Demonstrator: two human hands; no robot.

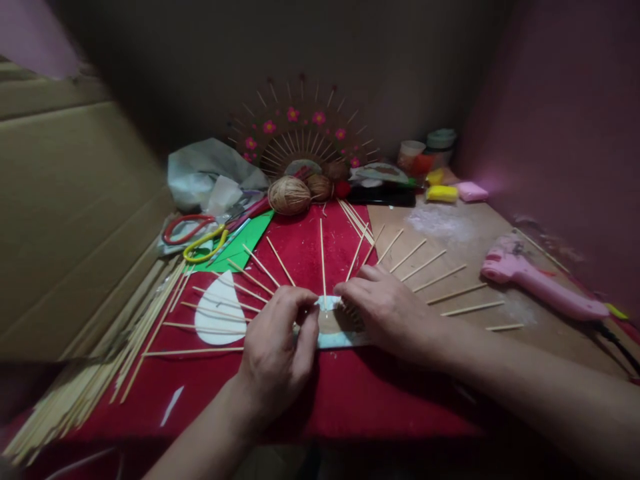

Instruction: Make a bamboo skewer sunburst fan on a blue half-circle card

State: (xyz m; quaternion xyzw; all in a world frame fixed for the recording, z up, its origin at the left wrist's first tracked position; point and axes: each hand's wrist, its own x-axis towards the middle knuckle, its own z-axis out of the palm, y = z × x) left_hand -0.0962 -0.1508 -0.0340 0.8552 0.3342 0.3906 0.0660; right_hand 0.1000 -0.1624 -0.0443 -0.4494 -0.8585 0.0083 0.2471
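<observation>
Dark walls (320,40) are seen behind the work, with a tall sheet of cardboard (75,220) set along the left side. Red cloth (200,373) is spread over the table, partly overlaid at the right by a brown board (450,240). On these, at the centre, a stick fan (323,267) is laid, its half-round base (333,341) turned with the straight edge towards the person and its long axis running left to right. Its thin sticks are splayed outward from the base: the middle one is pointed away at the back wall, the outermost nearly sideways. Behind it, a flowered fan (319,118) is stood upright. Over the base, the left hand (280,333) is held left of the middle stick, its index finger bent and its thumb brought near. From the lower right, the right hand (383,303) is reached across, knuckles up, fingers curled down at the base's upper edge. Whether anything is gripped by either hand cannot be told. At the far right a pink glue gun (545,283) is laid down; nearer the left hand, a white teardrop piece (217,317) is crossed by sticks.
</observation>
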